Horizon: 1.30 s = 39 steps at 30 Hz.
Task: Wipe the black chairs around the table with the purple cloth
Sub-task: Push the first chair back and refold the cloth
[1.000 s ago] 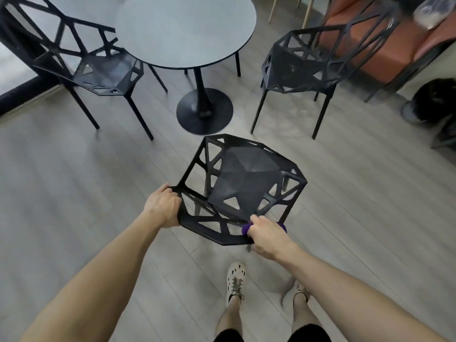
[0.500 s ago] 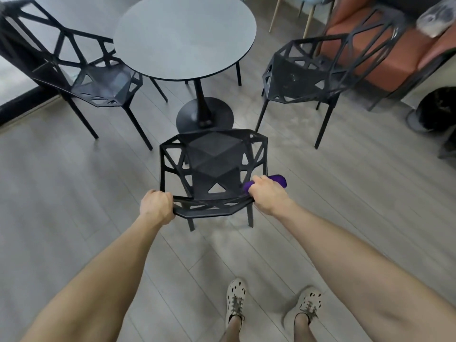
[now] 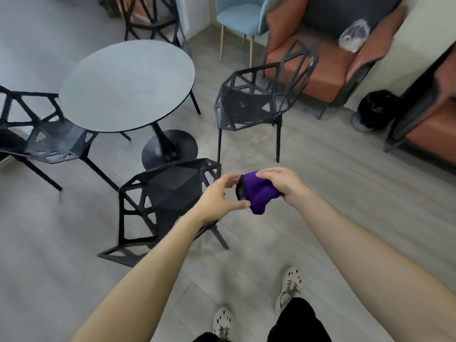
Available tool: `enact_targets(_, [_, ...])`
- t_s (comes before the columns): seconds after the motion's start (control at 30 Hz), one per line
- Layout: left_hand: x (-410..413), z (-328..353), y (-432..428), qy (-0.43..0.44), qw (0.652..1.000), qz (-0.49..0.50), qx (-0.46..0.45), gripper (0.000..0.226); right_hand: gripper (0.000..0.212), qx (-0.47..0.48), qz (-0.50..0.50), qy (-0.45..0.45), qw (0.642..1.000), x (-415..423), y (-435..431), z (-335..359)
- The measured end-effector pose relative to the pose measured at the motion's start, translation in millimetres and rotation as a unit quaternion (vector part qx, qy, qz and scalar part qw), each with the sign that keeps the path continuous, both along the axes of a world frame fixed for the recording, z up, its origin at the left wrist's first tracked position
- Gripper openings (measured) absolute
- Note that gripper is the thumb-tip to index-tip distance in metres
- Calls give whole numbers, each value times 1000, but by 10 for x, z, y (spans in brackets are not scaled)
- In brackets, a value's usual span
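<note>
My right hand (image 3: 283,185) grips the bunched purple cloth (image 3: 256,193) in the air, right of the nearest black chair (image 3: 162,193). My left hand (image 3: 217,198) is open, fingers spread, its fingertips right at the cloth's dark edge; I cannot tell whether they touch it. That chair stands upright on the floor in front of the round grey table (image 3: 128,82). A second black chair (image 3: 256,99) stands to the table's right, a third (image 3: 47,134) to its left, and another (image 3: 153,18) behind it.
An orange armchair (image 3: 328,70) and a light blue chair (image 3: 241,18) stand at the back right. A black bin (image 3: 375,109) sits by the wall, with another orange seat (image 3: 429,119) at the far right. My feet (image 3: 256,302) are on grey wood flooring.
Both hands have let go of the nearest chair, which now stands upright by the table. The view has shifted right, and my hands have come together at the cloth.
</note>
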<state>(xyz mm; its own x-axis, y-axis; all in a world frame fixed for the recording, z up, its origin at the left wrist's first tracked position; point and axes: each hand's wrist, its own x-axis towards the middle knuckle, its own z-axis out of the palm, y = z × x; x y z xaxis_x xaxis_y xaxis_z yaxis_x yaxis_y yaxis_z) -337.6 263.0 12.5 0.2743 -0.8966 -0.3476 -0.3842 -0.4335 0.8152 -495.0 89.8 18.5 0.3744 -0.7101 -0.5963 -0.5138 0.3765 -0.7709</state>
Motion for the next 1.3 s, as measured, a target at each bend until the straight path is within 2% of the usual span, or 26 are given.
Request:
enact_targets(0.07, [-139,102,-579,19,1000,3,-14,78,18,61,-25,-50,997,-145,-377,99])
enact_targets(0.17, [-299,217,-1376,8,1000,-5,-17,57,31,166,-40,-126,977,-297,-1051,195])
enact_targets(0.3, [-506,401,-2269,7,999,32,-22,27,16,201,39,-189,960,-474,-1855,407])
enact_targets(0.43, [-447,656,-2999,47,984,165,-49,20,73,135,173,-183,958,-515,-2660,504])
enact_targets(0.53, [-272,848,-3523,72,967,234,-67,19,85,15,231,-122,965,-348,-3206,619])
enact_targets(0.63, [-60,1017,-4094,76,961,250,-95,21,97,-88,202,-70,973,-75,-3775,644])
enact_targets(0.67, [16,1034,-4297,67,958,258,-108,20,86,-113,199,-62,972,9,-3985,648])
enact_targets(0.77, [240,1015,-4980,39,943,296,-148,13,32,-200,214,-35,955,220,-4668,684])
enact_targets(0.83, [383,933,-5489,25,940,301,-160,13,13,-258,243,-21,935,315,-5189,735])
enact_targets(0.93, [608,913,-6255,-4,943,291,-160,16,18,-338,276,-7,900,427,-6081,852])
enact_targets(1.0, [734,1033,-6704,-60,943,286,-160,18,18,-357,296,-10,886,478,-6673,994])
enact_targets(1.1, [930,1292,-7312,-153,934,276,-170,21,11,-356,287,-31,889,613,-7477,1271])
enact_targets(1.17, [1107,1408,-7703,-222,915,278,-190,28,14,-366,271,-52,889,756,-7946,1436])
enact_targets(1.3, [1545,1488,-8484,-368,859,303,-185,33,25,-419,292,-77,857,1139,-8833,1578])
